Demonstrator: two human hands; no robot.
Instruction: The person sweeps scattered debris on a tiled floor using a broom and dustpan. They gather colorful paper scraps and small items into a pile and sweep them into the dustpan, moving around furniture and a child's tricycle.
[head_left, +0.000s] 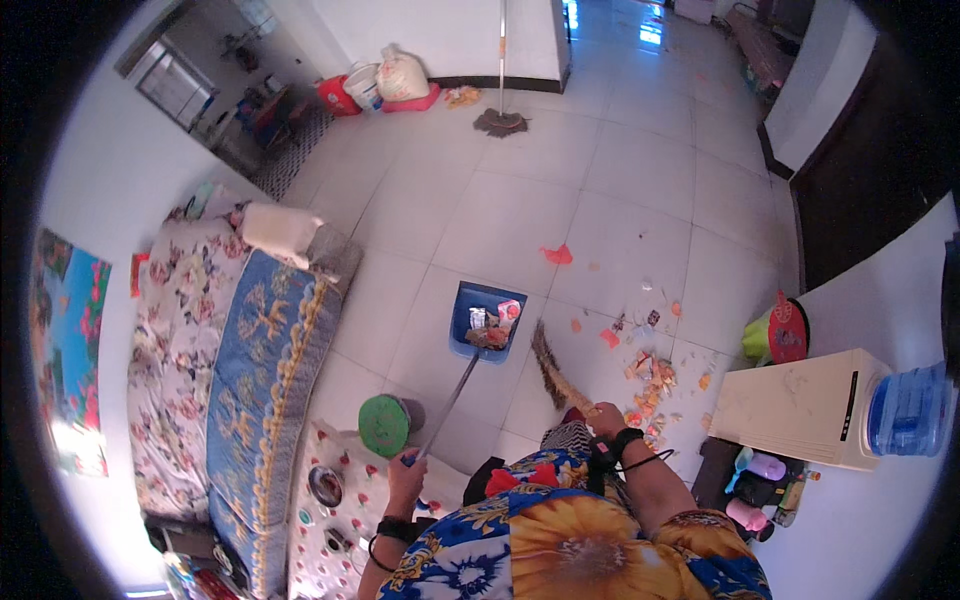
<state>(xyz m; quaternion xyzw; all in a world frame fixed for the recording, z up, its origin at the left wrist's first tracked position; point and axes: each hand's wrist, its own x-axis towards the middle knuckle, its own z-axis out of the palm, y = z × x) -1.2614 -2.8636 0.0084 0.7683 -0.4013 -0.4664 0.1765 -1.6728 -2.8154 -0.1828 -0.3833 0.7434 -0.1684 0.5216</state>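
Observation:
My left hand (407, 474) is closed around the long handle of a blue dustpan (489, 355), which rests on the tiled floor before me. Scraps, a white-and-red wrapper and other litter lie inside the pan. In my right hand (606, 420) is a short straw broom (553, 367); its bristles point towards the pan from the right, a little apart from it. Beyond my right hand, a pile of orange and pale scraps (652, 382) is spread over the tiles. Farther ahead lies a red scrap (557, 255), with smaller bits scattered around to the right.
A sofa with blue cover (259, 352) and a strawberry-print table (352, 510) are at left, near a green-lidded bin (385, 425). At right stand a water dispenser (787, 409) and a green bin (757, 335). A mop (501, 122) leans by the far wall, near sacks.

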